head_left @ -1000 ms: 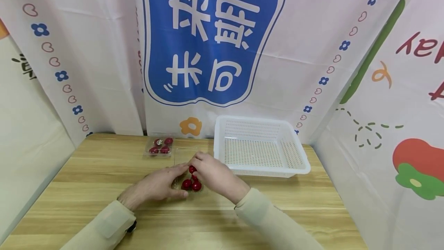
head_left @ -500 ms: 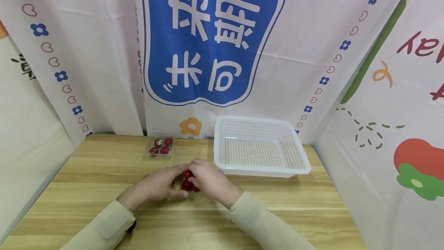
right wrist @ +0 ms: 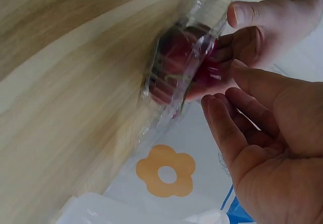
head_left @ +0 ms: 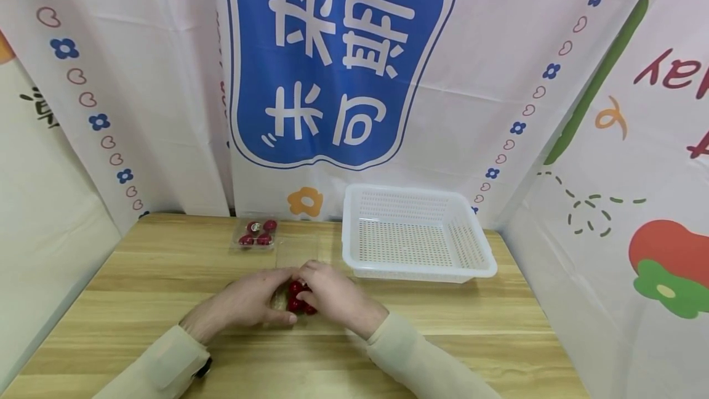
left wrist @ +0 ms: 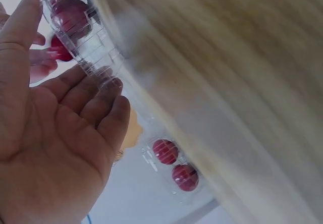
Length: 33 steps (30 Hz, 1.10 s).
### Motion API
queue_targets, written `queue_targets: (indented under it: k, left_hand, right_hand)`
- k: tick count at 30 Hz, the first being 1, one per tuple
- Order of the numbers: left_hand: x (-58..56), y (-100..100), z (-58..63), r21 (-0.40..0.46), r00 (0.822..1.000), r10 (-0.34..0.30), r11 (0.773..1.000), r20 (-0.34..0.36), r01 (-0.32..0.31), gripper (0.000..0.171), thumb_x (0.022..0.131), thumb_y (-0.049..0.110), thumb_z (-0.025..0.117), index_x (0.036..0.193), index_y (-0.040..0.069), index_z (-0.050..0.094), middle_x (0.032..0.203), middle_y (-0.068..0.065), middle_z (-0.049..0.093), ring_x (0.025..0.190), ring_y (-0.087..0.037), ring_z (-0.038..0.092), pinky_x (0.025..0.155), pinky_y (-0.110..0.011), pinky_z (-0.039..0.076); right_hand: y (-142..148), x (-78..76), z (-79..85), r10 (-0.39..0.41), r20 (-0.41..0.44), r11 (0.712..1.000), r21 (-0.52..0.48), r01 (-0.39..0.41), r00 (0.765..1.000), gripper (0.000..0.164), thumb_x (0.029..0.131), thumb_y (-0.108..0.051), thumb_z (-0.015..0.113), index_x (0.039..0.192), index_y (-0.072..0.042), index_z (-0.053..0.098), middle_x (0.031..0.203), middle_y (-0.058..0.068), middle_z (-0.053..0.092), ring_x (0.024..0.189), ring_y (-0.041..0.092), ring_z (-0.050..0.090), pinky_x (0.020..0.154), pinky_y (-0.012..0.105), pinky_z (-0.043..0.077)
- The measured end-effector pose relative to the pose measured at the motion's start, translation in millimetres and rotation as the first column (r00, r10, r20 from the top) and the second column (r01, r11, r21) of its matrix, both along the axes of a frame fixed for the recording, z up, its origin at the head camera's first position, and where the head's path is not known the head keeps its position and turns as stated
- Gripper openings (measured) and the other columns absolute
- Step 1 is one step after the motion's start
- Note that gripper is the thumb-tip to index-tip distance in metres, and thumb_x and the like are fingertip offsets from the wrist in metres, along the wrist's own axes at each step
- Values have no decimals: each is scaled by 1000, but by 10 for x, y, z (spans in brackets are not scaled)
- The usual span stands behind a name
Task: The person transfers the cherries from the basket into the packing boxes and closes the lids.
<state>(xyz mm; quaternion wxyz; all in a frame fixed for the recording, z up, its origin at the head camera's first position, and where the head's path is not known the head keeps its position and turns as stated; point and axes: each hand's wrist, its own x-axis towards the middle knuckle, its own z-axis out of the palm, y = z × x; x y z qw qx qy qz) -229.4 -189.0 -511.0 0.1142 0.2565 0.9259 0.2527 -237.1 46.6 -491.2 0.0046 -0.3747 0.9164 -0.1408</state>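
My left hand (head_left: 252, 295) grips the side of a clear plastic box (left wrist: 101, 57), thumb on the near side and fingers at the far side. Several shiny, round dark red fruits (head_left: 293, 305) sit in this box, partly hidden by both hands. My right hand (head_left: 339, 297) reaches in from the right with curled fingers. Its fingertips and thumb hold one round red fruit (right wrist: 208, 73) at the box opening, also seen in the left wrist view. The transparent lid (head_left: 298, 252) lies folded back behind the hands.
A second clear box (head_left: 255, 234) with several red fruits, one bearing a sticker, stands at the back left of the wooden table (head_left: 166, 263). A white perforated basket (head_left: 418, 273) stands at the back right, in front of a printed curtain.
My right hand has moved left and slightly nearer me, lowering a red fruit into the box. My left hand and the box have shifted slightly nearer me.
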Motion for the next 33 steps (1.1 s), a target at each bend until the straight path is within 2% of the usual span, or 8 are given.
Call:
queue_targets:
  k: [6, 13, 20, 24, 28, 33]
  left_hand:
    - [83, -23, 80, -73, 1000, -21, 997, -12, 20, 108, 91, 59, 98, 174, 5, 53, 171, -23, 65, 153, -50, 67, 129, -74, 55]
    - [175, -68, 186, -124, 999, -37, 992, -23, 34, 111, 90, 61, 98, 172, 2, 53, 167, -26, 67, 149, -52, 70, 126, -75, 57]
    - [247, -101, 188, -157, 994, -77, 985, -72, 65, 108, 91, 62, 96, 170, 1, 56, 172, -27, 63, 151, -53, 69, 127, -73, 57]
    - [257, -101, 175, -161, 991, -106, 983, -86, 91, 105, 92, 63, 95, 169, 1, 58, 175, -27, 59, 153, -52, 67, 127, -72, 57]
    - [246, -94, 184, -154, 991, -116, 983, -67, 105, 104, 94, 62, 93, 170, 2, 57, 177, -25, 58, 157, -50, 65, 130, -72, 54]
    - [190, -103, 246, -136, 996, -90, 987, -22, 86, 97, 100, 60, 88, 173, 5, 55, 180, -26, 54, 160, -54, 61, 131, -77, 51]
  right_hand:
    - [68, 80, 50, -3, 21, 999, 40, 2, 1000, 48, 107, -28, 89, 150, -11, 77, 146, 4, 81, 130, 15, 80, 112, 21, 67]
    - [186, 160, 11, 15, 39, 988, 155, -21, 999, 80, 104, -52, 90, 167, -11, 64, 172, 9, 67, 154, 23, 70, 129, 35, 61]
    - [265, 163, -74, -20, 84, 977, 215, 2, 996, 96, 101, -58, 92, 174, -7, 56, 182, 14, 56, 163, 29, 64, 134, 40, 57]
    - [302, 169, -93, -26, 98, 977, 214, 5, 995, 99, 100, -61, 92, 173, -5, 56, 181, 15, 56, 163, 30, 64, 135, 41, 57]
    - [323, 177, -97, -27, 94, 977, 212, 6, 995, 97, 99, -63, 92, 171, -5, 59, 180, 14, 58, 162, 30, 64, 134, 42, 57]
    - [328, 181, -101, -27, 87, 978, 208, 8, 996, 98, 99, -64, 91, 170, -5, 60, 180, 13, 58, 162, 31, 63, 136, 43, 56]
